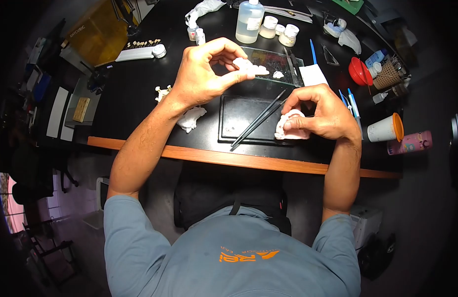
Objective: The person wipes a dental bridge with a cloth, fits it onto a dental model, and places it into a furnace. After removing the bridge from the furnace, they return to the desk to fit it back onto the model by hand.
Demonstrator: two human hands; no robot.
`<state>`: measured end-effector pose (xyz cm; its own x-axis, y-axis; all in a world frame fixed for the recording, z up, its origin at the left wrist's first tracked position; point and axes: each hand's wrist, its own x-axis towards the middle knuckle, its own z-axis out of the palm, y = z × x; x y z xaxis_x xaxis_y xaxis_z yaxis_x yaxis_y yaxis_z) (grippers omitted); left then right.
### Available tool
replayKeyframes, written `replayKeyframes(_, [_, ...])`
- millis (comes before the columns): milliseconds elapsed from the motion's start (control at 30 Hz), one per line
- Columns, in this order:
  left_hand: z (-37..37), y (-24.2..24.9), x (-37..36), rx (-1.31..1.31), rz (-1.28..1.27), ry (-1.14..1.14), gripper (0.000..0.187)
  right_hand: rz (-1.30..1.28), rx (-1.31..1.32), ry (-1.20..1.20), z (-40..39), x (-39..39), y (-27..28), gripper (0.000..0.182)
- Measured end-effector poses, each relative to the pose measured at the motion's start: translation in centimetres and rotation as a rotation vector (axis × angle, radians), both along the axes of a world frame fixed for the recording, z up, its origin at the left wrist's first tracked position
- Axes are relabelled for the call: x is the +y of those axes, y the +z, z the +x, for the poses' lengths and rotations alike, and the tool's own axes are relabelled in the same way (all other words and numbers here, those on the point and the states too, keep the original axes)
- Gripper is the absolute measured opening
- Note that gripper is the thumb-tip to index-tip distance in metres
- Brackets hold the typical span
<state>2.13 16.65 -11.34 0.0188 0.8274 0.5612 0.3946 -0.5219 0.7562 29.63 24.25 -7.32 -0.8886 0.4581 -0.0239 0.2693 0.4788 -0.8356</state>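
Note:
Between the thumb and fingers of my left hand (209, 72) is a small white piece (250, 66), raised over the near left part of a glass plate (263, 53). My right hand (324, 115) grips a pinkish-white dental cast (292, 126) at the right end of a black tray (229, 119). Two dark slender tools (256, 122) lie slantwise across that tray, left of the cast. A small white lump (278, 74) rests on the glass plate. Another white cast (192, 119) lies on the table beside my left wrist.
A large bottle (249, 22) and small jars (288, 35) stand at the back. To the right are a red bowl (359, 72), a white cup (382, 129) and a pink can (412, 142). The wooden table edge (239, 158) runs nearest me.

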Motion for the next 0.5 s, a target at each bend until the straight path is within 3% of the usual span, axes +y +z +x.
replayKeyframes(500, [0.09, 0.08, -0.21, -0.088, -0.112, -0.091, 0.030, 0.243, -0.170, -0.098, -0.39, 0.63, -0.27, 0.028])
